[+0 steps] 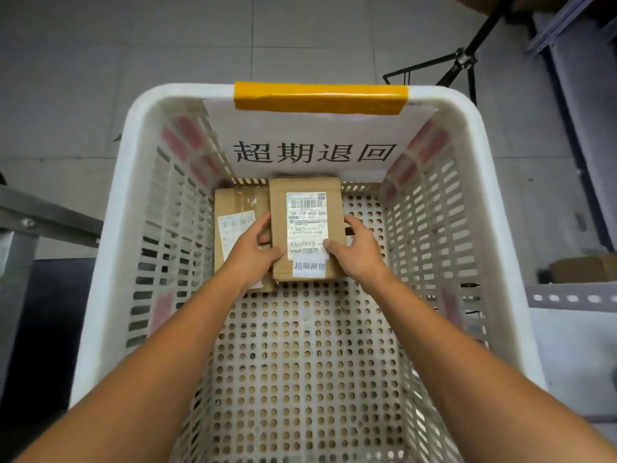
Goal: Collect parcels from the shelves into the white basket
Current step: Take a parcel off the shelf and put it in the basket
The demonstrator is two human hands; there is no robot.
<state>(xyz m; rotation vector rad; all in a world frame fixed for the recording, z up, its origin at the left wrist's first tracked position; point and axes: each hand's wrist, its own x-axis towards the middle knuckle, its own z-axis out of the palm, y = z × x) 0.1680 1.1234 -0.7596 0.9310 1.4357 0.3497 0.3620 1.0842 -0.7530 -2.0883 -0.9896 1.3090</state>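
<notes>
A large white perforated basket fills the view, with yellow tape on its far rim and a printed paper sign on its far wall. Deep inside it, both of my hands hold one brown cardboard parcel with a white shipping label. My left hand grips its left edge and my right hand grips its right edge, thumbs on top. A second brown parcel lies on the basket floor just to the left, partly under the held one and my left hand.
A black tripod stands on the grey tiled floor beyond the basket's far right corner. Metal shelf framing is at the left. At the right, a perforated shelf rail runs with a cardboard box behind it.
</notes>
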